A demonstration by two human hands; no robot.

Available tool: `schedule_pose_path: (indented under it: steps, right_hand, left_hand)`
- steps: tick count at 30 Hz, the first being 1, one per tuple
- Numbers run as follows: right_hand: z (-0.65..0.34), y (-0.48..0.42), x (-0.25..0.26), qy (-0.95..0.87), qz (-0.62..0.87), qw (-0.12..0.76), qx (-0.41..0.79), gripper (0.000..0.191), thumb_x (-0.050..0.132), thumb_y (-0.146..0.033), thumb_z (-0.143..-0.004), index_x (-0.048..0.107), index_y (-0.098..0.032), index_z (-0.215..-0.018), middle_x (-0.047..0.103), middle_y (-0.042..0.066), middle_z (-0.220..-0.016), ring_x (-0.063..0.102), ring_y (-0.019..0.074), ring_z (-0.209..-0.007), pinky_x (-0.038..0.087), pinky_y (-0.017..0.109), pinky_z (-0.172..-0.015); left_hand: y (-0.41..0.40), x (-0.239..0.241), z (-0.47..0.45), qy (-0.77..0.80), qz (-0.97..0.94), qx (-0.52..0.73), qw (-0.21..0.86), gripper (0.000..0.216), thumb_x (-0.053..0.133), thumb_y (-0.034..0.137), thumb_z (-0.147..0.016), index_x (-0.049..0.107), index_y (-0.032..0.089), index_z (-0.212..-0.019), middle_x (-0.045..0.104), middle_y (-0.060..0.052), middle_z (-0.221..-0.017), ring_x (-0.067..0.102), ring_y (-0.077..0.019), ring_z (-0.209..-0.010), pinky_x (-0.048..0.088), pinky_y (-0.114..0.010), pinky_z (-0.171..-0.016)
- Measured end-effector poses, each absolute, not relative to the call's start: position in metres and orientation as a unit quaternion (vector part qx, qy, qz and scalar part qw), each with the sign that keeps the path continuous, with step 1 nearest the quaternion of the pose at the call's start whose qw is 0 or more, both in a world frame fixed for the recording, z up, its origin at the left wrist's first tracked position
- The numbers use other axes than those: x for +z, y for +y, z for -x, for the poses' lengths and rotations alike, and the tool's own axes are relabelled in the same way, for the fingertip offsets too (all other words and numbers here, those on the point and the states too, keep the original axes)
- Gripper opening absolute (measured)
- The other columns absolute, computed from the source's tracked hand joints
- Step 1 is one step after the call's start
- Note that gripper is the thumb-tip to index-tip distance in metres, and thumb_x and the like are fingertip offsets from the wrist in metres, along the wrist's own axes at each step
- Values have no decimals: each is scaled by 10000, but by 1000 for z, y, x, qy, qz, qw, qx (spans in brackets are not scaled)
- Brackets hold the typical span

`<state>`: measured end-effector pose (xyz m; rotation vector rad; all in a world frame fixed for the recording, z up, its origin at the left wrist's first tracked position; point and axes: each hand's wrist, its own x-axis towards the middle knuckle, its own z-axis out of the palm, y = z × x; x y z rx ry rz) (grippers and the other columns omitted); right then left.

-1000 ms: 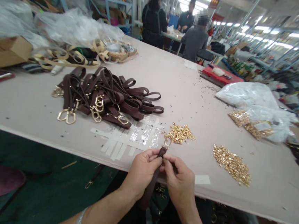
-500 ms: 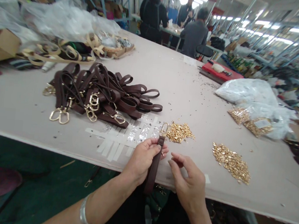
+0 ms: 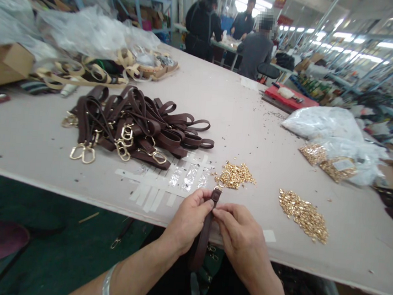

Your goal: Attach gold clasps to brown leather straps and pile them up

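A dark brown leather strap [image 3: 203, 240] hangs over the table's front edge, with a gold metal clasp [image 3: 221, 182] at its upper end. My left hand [image 3: 190, 216] is closed round the strap just below the clasp, thumb on top. From the other side my right hand [image 3: 242, 229] comes in, thumb and forefinger pinched together against the strap's edge; whatever they hold is too small to make out. Right behind the clasp lies a pile of small gold metal pieces [image 3: 238, 175]. A second pile of gold pieces [image 3: 302, 216] is farther right.
A heap of brown straps with gold clasps [image 3: 143, 129] lies on the left. Clear bags of gold pieces [image 3: 339, 164] sit at the right, near a red board [image 3: 292, 98]. Plastic sheeting [image 3: 86, 30] and a cardboard box [image 3: 7, 64] occupy the back left. Several people work beyond.
My right hand has moved left and now meets the strap, its fingers pinched. The strap's clasp end has shifted slightly right and down, with the clasp turned over the gold pieces.
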<state>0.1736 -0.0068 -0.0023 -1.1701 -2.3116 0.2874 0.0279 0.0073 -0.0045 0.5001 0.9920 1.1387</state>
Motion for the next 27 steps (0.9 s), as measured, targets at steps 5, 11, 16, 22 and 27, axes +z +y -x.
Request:
schedule_pose_path:
  steps: [5,11,16,22,27]
  right_hand:
    - [-173,-8,3,-889,377,248,81,199,463,-99,-966,657,-144,-953,695,114,-963,614,240,-902,521,414,-827]
    - [-183,-12,-1,-720,449,404,342,161,597,-103,-877,687,-236,-891,729,4,-884,678,161,-859,543,284,-797]
    - [-188,-10,-15,-553,496,494,453,60,744,-205,-794,716,-246,-828,752,-13,-875,700,159,-828,567,268,-789]
    - [-188,-9,-21,-534,500,514,448,51,762,-234,-777,734,-234,-820,750,9,-856,705,183,-810,583,319,-785]
    - [-190,-11,-18,-545,518,501,429,46,756,-249,-779,738,-233,-817,753,16,-867,705,190,-801,576,345,-811]
  left_hand:
    - [5,-2,-28,441,-223,495,715,150,629,156,-800,608,146,-949,710,-24,-783,641,-121,-663,498,-235,-669]
    - [-4,4,-29,435,-253,468,726,103,603,183,-857,646,143,-942,716,-32,-793,644,-127,-686,515,-240,-686]
    - [-12,6,-34,432,-296,440,729,188,595,229,-891,687,176,-1046,740,-44,-987,648,-148,-857,521,-236,-753]
    - [-14,-1,-35,409,-330,443,727,275,571,191,-895,704,203,-1135,752,-60,-1036,668,-180,-895,507,-275,-816]
    - [-15,2,-33,418,-383,439,697,323,529,183,-912,698,219,-1185,752,-66,-1089,689,-223,-950,518,-329,-873]
